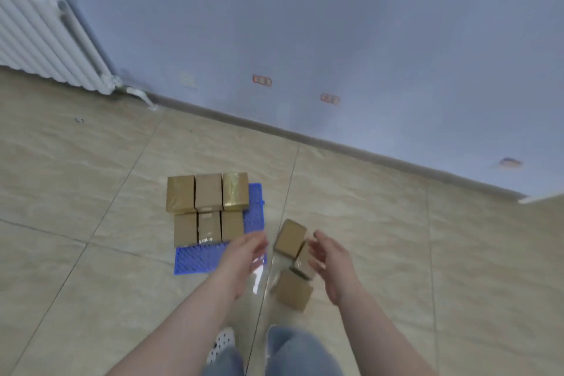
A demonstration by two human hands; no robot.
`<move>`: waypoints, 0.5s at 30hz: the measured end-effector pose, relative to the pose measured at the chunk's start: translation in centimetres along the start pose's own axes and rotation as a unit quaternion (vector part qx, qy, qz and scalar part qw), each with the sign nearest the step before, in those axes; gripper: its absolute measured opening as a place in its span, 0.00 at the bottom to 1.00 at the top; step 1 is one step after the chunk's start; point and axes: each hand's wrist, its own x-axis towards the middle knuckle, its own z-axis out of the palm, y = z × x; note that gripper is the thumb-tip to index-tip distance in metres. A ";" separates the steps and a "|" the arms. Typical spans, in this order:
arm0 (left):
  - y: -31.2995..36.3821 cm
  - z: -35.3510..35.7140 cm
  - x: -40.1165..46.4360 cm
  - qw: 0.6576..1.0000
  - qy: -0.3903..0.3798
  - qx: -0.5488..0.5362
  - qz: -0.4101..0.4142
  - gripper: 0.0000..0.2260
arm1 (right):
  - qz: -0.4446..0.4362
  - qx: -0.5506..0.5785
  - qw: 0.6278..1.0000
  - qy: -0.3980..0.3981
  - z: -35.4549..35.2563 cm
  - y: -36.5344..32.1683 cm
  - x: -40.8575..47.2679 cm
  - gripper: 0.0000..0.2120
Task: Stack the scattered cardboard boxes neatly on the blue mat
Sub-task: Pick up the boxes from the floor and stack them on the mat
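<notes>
Brown cardboard boxes sit in two rows of three on the blue mat (210, 258). The back row (207, 192) is by the mat's far edge and the front row (209, 227) touches it. Part of the mat shows in front and on the right side.

Three more boxes lie on the tan tile floor (76, 192), just right of the mat. The far loose box (289, 237) is tilted. The middle loose box (303, 259) is partly hidden by fingers. The near loose box (292, 290) lies close to the person's knees.

The left hand (244, 256) is over the mat's right corner, fingers spread wide, holding nothing. The right hand (331, 259) is beside the loose boxes, fingers spread too. I cannot tell if it touches one, as both hands are blurred.

A white radiator (45, 40) stands by the pale blue wall (335, 24).
</notes>
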 end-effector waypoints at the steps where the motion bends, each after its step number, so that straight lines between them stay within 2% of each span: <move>1: -0.8 0.6 -1.3 1.000 0.000 0.011 -0.004 0.02 | 0.000 0.002 1.000 0.001 -1.5 -0.1 -1.0 0.08; 4: -3.2 3.1 -3.5 0.999 -0.006 0.032 -0.009 0.04 | -0.006 0.004 1.000 -0.001 -6.0 -0.8 -2.2 0.08; 10: -8.1 9.4 -3.3 0.998 0.020 0.039 -0.037 0.07 | -0.011 -0.022 1.000 -0.012 -17.1 -2.7 -0.1 0.17; 15: -12.1 19.6 -2.7 0.998 0.053 -0.029 -0.037 0.06 | -0.021 -0.137 0.988 -0.060 -27.7 -6.3 2.8 0.08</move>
